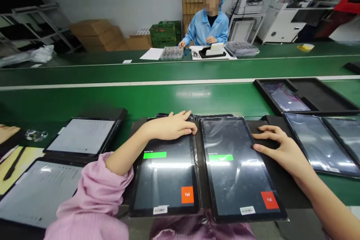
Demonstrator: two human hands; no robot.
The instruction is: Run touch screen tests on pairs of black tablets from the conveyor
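Workbench, green, crosses my view, bearing a black tray — one tablet in its left compartment. Nearer, I see two Speaker Test tablets side by side: left hand spread across one's top; right hand, fingers parted, at the other's edge.

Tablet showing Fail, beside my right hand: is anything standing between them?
Nothing visible. Your right hand is right at the right edge of the tablet, with no object showing in between.
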